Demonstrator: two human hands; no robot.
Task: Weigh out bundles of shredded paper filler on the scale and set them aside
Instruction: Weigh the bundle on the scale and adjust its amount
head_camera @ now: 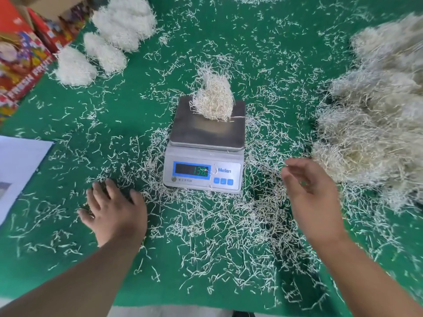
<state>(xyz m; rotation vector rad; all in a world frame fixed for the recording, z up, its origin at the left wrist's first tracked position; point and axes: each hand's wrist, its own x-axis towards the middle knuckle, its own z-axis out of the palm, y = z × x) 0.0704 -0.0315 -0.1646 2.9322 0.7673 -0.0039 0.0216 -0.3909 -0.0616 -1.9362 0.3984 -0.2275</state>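
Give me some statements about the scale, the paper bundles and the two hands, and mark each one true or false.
1. A bundle of shredded paper lies on the scale. True.
2. The left hand grips that bundle. False: it rests flat on the green mat.
3. The right hand is open, beside the scale. True.
4. The finished white bundles lie at the right. False: they lie far left, near the fruit box.

A bundle (214,100) sits on the scale (206,147); weighed bundles (100,44) far left, loose heap (375,124) right
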